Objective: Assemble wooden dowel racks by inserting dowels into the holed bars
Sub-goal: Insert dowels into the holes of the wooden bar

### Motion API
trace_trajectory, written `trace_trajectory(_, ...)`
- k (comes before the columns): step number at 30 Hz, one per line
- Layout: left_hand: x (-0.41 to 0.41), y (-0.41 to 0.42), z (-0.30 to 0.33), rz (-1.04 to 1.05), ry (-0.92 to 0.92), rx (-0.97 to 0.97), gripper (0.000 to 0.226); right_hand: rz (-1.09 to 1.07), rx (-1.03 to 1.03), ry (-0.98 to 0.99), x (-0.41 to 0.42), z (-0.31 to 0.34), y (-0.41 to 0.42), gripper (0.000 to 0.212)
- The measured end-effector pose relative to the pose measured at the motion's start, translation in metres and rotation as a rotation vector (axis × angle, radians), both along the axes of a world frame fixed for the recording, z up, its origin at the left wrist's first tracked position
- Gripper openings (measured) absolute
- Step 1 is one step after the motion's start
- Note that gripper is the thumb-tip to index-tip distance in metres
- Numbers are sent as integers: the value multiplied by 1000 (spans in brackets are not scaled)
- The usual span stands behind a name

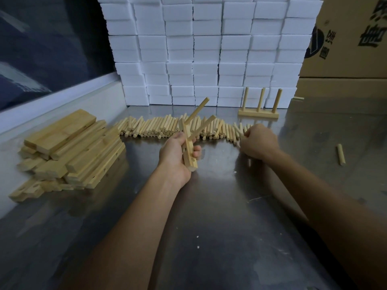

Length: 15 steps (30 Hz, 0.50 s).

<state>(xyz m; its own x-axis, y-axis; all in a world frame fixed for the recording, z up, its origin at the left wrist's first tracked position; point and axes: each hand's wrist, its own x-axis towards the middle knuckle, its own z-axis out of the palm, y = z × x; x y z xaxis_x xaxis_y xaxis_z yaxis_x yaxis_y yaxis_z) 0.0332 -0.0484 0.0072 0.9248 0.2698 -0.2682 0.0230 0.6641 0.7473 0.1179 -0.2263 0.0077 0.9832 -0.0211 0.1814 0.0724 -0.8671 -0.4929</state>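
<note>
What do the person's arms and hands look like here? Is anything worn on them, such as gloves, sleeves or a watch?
Both arms are bare along the whole length in view; no sleeve shows. The left hand and the right hand wear no gloves. No watch, bracelet or ring can be seen on the wrists or the visible fingers. No bandage, tape or marking shows either.
</note>
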Motion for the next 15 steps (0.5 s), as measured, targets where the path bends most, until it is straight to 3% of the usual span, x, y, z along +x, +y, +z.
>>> trace_trajectory(3,1,3,1,12,-4,-50,30,29,116,-57,-5,8,6,31)
trace_trajectory(5,1,5,3,32,-4,-101,32,120,309,-75,-14,12,10,37)
trace_trajectory(10,2,14,4,80,-38,-205,34,399,738,103,-36,17,18,39)
trace_trajectory(13,3,18,4,99,-54,-241,33,557,801,226,-39,24,19,23)
trace_trajectory(15,4,18,4,108,-58,-244,32,658,697,280,-43,27,22,22)
